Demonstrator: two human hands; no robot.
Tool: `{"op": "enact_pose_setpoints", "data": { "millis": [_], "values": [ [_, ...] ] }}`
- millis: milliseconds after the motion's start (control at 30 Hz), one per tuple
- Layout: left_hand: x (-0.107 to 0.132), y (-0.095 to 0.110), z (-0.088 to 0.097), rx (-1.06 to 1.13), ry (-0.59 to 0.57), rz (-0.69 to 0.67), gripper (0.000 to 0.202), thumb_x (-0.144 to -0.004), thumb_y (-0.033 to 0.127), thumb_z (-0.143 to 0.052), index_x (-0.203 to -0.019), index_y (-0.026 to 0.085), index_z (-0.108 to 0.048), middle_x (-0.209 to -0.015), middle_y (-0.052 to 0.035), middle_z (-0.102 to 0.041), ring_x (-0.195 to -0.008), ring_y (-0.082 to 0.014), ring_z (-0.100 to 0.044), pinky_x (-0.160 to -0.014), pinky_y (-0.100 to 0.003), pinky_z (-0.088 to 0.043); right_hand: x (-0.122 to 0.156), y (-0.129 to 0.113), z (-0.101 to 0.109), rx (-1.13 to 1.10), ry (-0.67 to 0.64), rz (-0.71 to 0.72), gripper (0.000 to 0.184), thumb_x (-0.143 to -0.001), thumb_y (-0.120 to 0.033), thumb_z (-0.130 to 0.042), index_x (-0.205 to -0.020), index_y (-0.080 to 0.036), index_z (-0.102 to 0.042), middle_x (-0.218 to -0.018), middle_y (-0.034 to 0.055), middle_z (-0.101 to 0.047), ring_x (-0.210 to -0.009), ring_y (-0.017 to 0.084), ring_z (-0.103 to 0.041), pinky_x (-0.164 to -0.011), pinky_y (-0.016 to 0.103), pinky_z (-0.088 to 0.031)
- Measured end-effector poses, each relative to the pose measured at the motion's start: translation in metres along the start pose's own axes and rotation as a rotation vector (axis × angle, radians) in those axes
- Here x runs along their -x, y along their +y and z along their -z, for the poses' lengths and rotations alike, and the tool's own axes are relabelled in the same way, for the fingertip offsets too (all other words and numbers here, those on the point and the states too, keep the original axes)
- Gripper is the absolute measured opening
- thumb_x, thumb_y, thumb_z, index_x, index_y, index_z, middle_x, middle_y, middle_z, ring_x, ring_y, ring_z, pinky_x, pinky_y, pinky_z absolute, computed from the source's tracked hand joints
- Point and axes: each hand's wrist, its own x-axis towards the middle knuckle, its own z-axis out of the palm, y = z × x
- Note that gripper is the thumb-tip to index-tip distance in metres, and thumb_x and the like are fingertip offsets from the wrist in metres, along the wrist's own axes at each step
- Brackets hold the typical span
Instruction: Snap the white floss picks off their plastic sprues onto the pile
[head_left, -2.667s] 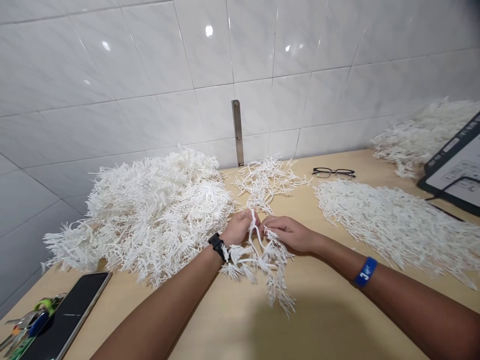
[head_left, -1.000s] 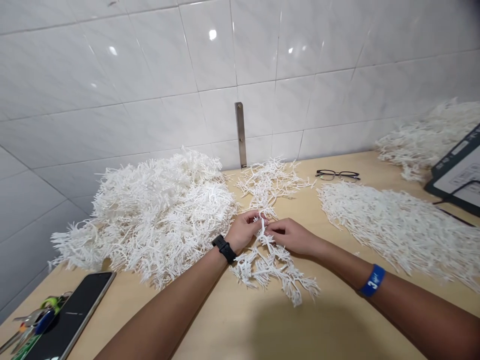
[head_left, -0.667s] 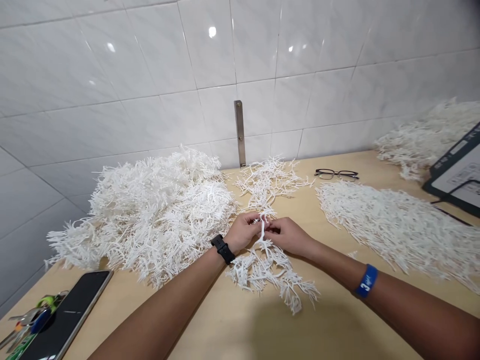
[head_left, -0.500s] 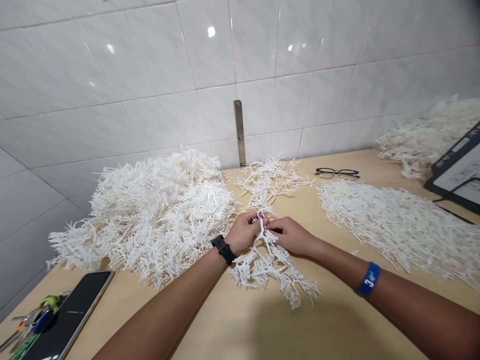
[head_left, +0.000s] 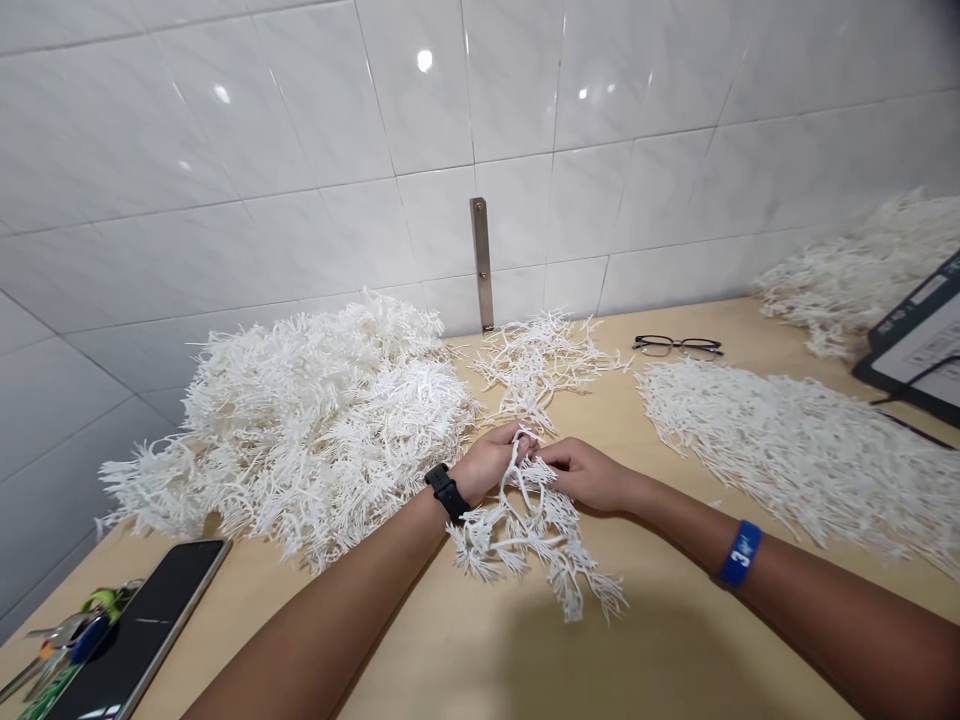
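Note:
A white, branching plastic sprig (head_left: 534, 530) with many fine tips hangs down toward me over the table. My left hand (head_left: 493, 462), below a black watch band, pinches the sprig's upper stem. Close beside it, my right hand (head_left: 589, 474) has its fingertips closed on the sprig's right side, partly hidden behind its tips. Just beyond my hands lies a loose cluster of bare white branches (head_left: 540, 365). To the left of my left hand rises a large heap of bushy white sprigs (head_left: 322, 430).
A flat spread of white pieces (head_left: 795, 450) covers the right side. Eyeglasses (head_left: 677, 346) lie behind it. A dark-framed board (head_left: 919, 340) and another white pile (head_left: 862, 270) stand far right. A phone (head_left: 142, 630) and keys (head_left: 71, 640) lie front left. A metal bracket (head_left: 482, 265) is fixed to the tiled wall.
The sprig has turned and its lower tips have swung slightly left. My hands stay close together at its upper stem, with small finger shifts.

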Motion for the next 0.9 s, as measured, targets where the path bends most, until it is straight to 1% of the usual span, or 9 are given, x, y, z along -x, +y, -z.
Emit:
{"op": "enact_pose_setpoints", "data": {
  "millis": [133,200,267,333,433,533,633,733,900],
  "values": [
    [0.001,0.004,0.0,0.064,-0.018,0.056,0.04,-0.055,0.036,-0.08,-0.072,0.014,-0.05,-0.063,0.0033,-0.047,-0.055,-0.0064,-0.041,-0.053,-0.022,-0.03,0.0,0.0,-0.001,-0.027,-0.034,0.011,0.033,-0.081,-0.042,-0.054,-0.062,-0.016,-0.047,-0.062,-0.0026,-0.037,-0.061,0.011,-0.034,-0.056,0.023,-0.029],
    [0.0,0.004,-0.001,0.087,-0.028,0.063,0.042,-0.054,0.036,-0.08,-0.07,0.015,-0.048,-0.061,0.004,-0.045,-0.053,-0.006,-0.039,-0.052,-0.021,-0.028,0.0,-0.001,-0.002,-0.033,-0.045,0.013,0.032,-0.08,-0.041,-0.056,-0.062,-0.016,-0.047,-0.063,-0.0024,-0.038,-0.061,0.011,-0.034,-0.056,0.023,-0.028],
    [0.0,0.003,-0.002,0.095,-0.035,0.056,0.041,-0.056,0.036,-0.078,-0.067,0.016,-0.044,-0.059,0.0046,-0.044,-0.05,-0.0054,-0.037,-0.05,-0.022,-0.026,0.0,-0.001,-0.003,-0.033,-0.052,0.013,0.029,-0.079,-0.038,-0.056,-0.062,-0.016,-0.047,-0.062,-0.0027,-0.038,-0.061,0.011,-0.034,-0.057,0.023,-0.029],
    [0.0,0.002,-0.004,0.08,-0.029,0.036,0.038,-0.06,0.037,-0.076,-0.066,0.017,-0.044,-0.056,0.0052,-0.042,-0.049,-0.005,-0.034,-0.049,-0.022,-0.023,-0.001,-0.002,-0.004,-0.034,-0.055,0.011,0.024,-0.077,-0.031,-0.055,-0.061,-0.016,-0.046,-0.061,-0.0031,-0.039,-0.06,0.011,-0.035,-0.057,0.023,-0.029],
    [0.0,0.002,-0.006,0.019,-0.019,-0.002,0.037,-0.063,0.04,-0.073,-0.067,0.017,-0.045,-0.053,0.0061,-0.038,-0.048,-0.0051,-0.03,-0.048,-0.022,-0.021,-0.002,-0.001,-0.007,-0.027,-0.054,0.006,0.015,-0.07,-0.02,-0.052,-0.058,-0.016,-0.044,-0.058,-0.0039,-0.037,-0.058,0.01,-0.034,-0.056,0.023,-0.028],
    [0.0,0.003,-0.009,-0.057,-0.007,-0.033,0.038,-0.066,0.044,-0.071,-0.07,0.017,-0.045,-0.051,0.0073,-0.036,-0.046,-0.0052,-0.028,-0.047,-0.022,-0.021,-0.002,0.0,-0.009,-0.039,-0.053,-0.012,0.009,-0.064,-0.015,-0.049,-0.057,-0.017,-0.044,-0.057,-0.0045,-0.037,-0.057,0.01,-0.034,-0.054,0.023,-0.026],
    [0.0,0.003,-0.013,-0.117,0.039,-0.064,0.036,-0.072,0.048,-0.066,-0.072,0.017,-0.046,-0.05,0.0078,-0.034,-0.045,-0.0054,-0.026,-0.047,-0.022,-0.022,-0.002,-0.001,-0.01,-0.073,-0.057,-0.046,0.006,-0.062,-0.015,-0.048,-0.057,-0.016,-0.045,-0.056,-0.0047,-0.038,-0.055,0.009,-0.034,-0.053,0.023,-0.026],
    [0.0,0.004,-0.016,-0.141,0.064,-0.072,0.036,-0.074,0.049,-0.063,-0.071,0.017,-0.046,-0.049,0.0076,-0.034,-0.045,-0.0053,-0.026,-0.047,-0.022,-0.022,-0.002,-0.001,-0.011,-0.112,-0.06,-0.059,0.007,-0.062,-0.015,-0.049,-0.057,-0.016,-0.045,-0.055,-0.0045,-0.04,-0.055,0.009,-0.034,-0.052,0.022,-0.025],
    [0.0,0.006,-0.017,-0.061,0.061,-0.031,0.034,-0.073,0.045,-0.065,-0.075,0.017,-0.046,-0.047,0.0086,-0.033,-0.041,-0.0049,-0.026,-0.044,-0.021,-0.021,-0.002,-0.001,-0.013,-0.2,-0.057,-0.047,0.012,-0.064,-0.019,-0.055,-0.056,-0.016,-0.046,-0.054,-0.0051,-0.04,-0.053,0.008,-0.034,-0.051,0.021,-0.026]
  ]
}}
